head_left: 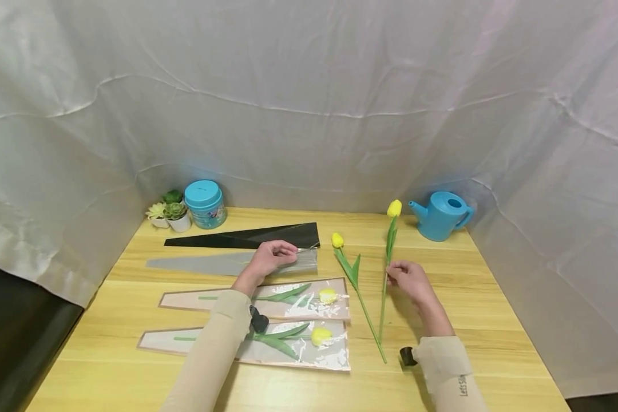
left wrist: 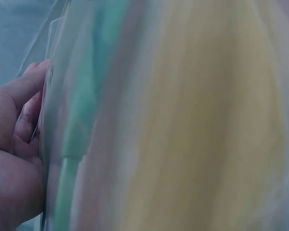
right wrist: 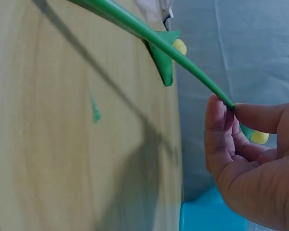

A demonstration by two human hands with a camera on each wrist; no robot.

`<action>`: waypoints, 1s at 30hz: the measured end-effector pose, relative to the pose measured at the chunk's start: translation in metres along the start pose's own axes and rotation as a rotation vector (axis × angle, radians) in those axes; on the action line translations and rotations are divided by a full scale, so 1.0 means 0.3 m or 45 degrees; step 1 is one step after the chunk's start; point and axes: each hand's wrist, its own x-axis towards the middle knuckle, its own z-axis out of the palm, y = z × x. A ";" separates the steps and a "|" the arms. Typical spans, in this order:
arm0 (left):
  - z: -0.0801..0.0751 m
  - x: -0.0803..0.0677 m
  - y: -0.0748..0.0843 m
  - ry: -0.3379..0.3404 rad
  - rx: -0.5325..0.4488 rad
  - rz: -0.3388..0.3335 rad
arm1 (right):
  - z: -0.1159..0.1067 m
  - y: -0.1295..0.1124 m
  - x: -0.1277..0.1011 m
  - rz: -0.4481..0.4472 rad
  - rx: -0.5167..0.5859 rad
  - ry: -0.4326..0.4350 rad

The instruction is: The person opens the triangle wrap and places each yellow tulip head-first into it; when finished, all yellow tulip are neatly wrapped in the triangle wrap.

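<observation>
Right hand (head_left: 411,280) pinching the stem of a yellow tulip (head_left: 389,252) between thumb and fingers (right wrist: 216,130), bloom pointing to 12 o'clock, toward the blue watering can (head_left: 441,214). Second loose tulip (head_left: 351,272) lying just at 9 o'clock of it on the tabletop (head_left: 494,297). Left hand (head_left: 269,257) gripping the wide end of a clear grey sleeve (head_left: 226,264), fingers curled over its edge. Black sleeve (head_left: 252,236) at 12 o'clock of that; two wrapped tulips (head_left: 288,309) at 6 o'clock. Teal jar (head_left: 205,203) and potted succulents (head_left: 169,216) at far 10 o'clock.
</observation>
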 end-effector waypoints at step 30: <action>0.006 -0.015 0.013 -0.090 -0.031 -0.028 | 0.000 -0.022 0.023 -0.070 0.081 0.163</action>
